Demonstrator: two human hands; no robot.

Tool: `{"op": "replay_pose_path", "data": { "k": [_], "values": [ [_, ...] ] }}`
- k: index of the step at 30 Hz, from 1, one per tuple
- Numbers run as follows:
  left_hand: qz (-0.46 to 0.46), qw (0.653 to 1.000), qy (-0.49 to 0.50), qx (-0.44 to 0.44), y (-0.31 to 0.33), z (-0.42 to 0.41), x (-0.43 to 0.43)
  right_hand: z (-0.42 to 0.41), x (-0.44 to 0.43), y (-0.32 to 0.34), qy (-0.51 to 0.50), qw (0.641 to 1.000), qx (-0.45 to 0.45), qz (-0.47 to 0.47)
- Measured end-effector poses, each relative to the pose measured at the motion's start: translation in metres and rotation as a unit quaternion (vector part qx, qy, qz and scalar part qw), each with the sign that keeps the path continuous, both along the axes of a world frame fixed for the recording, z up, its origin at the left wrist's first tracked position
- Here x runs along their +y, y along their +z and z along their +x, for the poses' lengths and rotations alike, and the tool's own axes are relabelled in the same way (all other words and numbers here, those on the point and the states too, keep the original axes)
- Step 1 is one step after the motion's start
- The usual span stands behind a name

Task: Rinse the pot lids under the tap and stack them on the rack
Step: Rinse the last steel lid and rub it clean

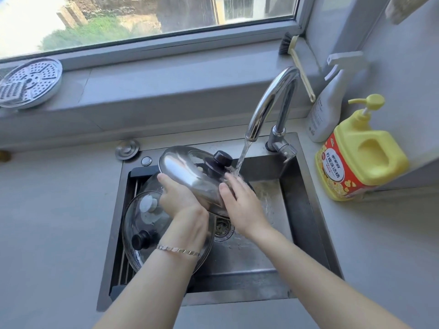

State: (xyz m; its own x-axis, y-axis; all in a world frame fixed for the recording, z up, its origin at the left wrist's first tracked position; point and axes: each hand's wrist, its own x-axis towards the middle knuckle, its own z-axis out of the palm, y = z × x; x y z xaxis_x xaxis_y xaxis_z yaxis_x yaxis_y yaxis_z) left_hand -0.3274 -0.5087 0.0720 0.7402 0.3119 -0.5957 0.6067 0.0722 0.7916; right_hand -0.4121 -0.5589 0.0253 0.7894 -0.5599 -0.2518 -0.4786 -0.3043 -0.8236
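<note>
Grey bench (47,210) under window; steamer plate (29,83) on sill, far left; glass lid (142,224) on rack (123,264) at left of sink (304,198); left hand (180,198) grips lower rim of tilted steel lid (187,167); right hand (240,205) flat, fingers together, pressing lid under running tap (270,100); yellow soap bottle (361,157) far right.

Bright daylight from window (147,13), soft shadows, wide-angle edge curvature
</note>
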Motion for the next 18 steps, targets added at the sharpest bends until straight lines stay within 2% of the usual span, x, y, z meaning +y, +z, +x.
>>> {"op": "replay_pose_path", "data": {
  "k": [2, 5, 8, 11, 15, 18],
  "values": [
    [0.003, 1.0, 0.004, 0.005, 0.001, 0.0, -0.002, -0.004, 0.011, 0.003, -0.019, 0.999, 0.031, -0.006],
    [0.011, 1.0, -0.005, 0.005, 0.001, -0.003, -0.001, -0.013, 0.02, 0.007, 0.034, 0.998, 0.031, -0.049],
    [0.017, 1.0, -0.018, -0.011, 0.004, -0.01, 0.002, -0.007, -0.008, -0.011, -0.01, 0.996, 0.081, 0.044],
    [-0.013, 0.999, -0.032, -0.006, 0.009, -0.023, 0.004, 0.0, -0.044, -0.033, -0.073, 0.974, 0.151, 0.151],
    [-0.105, 0.993, -0.044, 0.045, 0.006, -0.029, 0.012, 0.001, -0.077, -0.04, -0.047, 0.965, 0.218, 0.139],
    [-0.121, 0.989, -0.052, 0.067, -0.002, -0.015, 0.016, 0.002, -0.079, -0.044, -0.059, 0.967, 0.21, 0.133]
  ]
}}
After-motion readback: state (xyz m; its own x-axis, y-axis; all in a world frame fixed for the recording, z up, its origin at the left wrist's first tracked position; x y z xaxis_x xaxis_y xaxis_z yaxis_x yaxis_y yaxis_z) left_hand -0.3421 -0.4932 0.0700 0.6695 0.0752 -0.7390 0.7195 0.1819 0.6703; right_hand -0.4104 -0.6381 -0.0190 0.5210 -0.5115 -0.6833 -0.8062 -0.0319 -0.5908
